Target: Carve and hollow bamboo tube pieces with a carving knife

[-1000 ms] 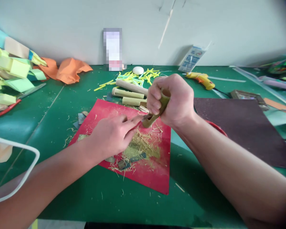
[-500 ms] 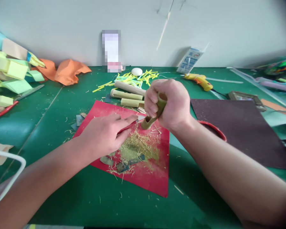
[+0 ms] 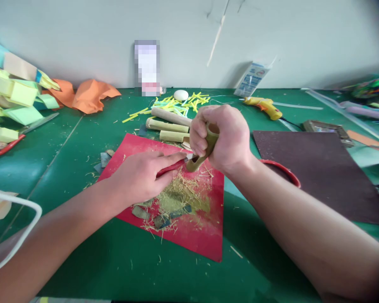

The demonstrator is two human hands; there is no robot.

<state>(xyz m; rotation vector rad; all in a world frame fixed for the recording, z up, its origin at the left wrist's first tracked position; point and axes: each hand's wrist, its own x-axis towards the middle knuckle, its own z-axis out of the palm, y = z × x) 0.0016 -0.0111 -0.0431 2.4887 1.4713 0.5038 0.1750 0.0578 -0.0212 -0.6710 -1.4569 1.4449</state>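
Observation:
My right hand point(image 3: 227, 139) is wrapped round a hollow bamboo piece point(image 3: 196, 163), tilted, with a notch cut into its lower end. My left hand point(image 3: 145, 174) grips a red-handled knife point(image 3: 170, 167), its forefinger stretched along the handle. The short blade points right and reaches the bamboo's cut opening; its tip is hidden there. Beneath both hands lies a red sheet point(image 3: 211, 235) strewn with fine shavings point(image 3: 177, 195) and several dark scraps of sandpaper or bark point(image 3: 162, 221). Just behind are more bamboo pieces point(image 3: 170, 125).
Yellow strips point(image 3: 198, 101) and a white egg-shaped object point(image 3: 181, 95) lie farther back. A yellow glue gun point(image 3: 265, 108) and a dark brown sheet point(image 3: 303, 168) are on the right. Folded paper pieces point(image 3: 19, 92) and orange paper point(image 3: 93, 97) are piled on the left.
The knife has moved right and slightly up, so its blade now meets the notch in the bamboo. My right hand has shifted slightly left with the bamboo.

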